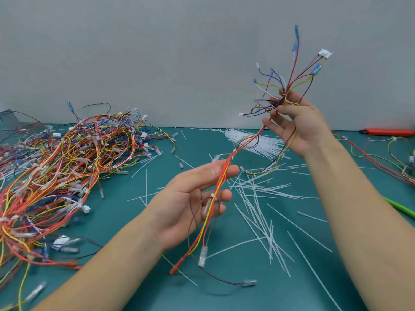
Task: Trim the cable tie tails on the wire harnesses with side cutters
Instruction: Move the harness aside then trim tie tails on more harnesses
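I hold one harness (pixel 226 173) up over the green bench (pixel 134 225) with both hands: my right hand (pixel 298 124) pinches it high at the tied bunch where the wires fan out, and my left hand (pixel 193 198) lies palm-up with loose fingers, the red and yellow strand running across them. A pile of harnesses (pixel 60 171) sits at left, cut tails (pixel 265 198) litter the middle, and an orange tool (pixel 388 132) lies far right.

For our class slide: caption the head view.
Both hands, left and right, hold up one wire harness above trimmed tie tails.
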The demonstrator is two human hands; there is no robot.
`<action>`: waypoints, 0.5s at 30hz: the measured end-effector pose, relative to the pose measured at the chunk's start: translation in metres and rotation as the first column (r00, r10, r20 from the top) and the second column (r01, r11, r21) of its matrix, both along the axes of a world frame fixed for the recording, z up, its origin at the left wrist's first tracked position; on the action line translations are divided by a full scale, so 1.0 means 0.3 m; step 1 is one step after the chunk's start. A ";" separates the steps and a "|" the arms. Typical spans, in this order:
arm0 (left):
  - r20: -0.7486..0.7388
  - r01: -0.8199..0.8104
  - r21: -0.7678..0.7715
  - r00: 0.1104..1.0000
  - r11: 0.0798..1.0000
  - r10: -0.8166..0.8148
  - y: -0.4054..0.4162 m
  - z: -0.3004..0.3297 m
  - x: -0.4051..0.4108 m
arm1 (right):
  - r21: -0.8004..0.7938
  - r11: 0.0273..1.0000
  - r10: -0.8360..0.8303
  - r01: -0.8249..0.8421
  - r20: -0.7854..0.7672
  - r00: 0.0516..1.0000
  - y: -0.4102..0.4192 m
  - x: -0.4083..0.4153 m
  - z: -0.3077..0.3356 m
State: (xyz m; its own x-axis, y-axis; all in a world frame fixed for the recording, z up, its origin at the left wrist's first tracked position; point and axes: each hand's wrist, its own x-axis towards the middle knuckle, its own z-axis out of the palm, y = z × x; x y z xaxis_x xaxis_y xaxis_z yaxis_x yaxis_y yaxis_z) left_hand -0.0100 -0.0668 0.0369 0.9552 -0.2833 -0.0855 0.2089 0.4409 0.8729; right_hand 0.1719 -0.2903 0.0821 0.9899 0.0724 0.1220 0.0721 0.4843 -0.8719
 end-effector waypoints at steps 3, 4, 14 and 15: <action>-0.003 -0.021 0.087 1.000 0.996 0.021 -0.004 0.000 0.000 | 0.043 0.997 0.067 -0.069 0.050 0.997 0.006 -0.017 0.022; -0.008 -0.043 0.121 0.999 0.992 0.044 -0.005 -0.002 0.000 | 0.070 0.993 0.095 -0.099 0.067 0.993 0.006 -0.024 0.030; 0.106 -0.327 0.630 0.935 0.705 0.338 0.011 -0.056 0.035 | 0.280 0.868 0.392 -0.411 0.124 0.912 0.009 -0.088 0.082; 0.137 -0.354 0.635 0.927 0.687 0.350 0.011 -0.057 0.035 | 0.295 0.855 0.411 -0.426 0.115 0.905 0.017 -0.090 0.082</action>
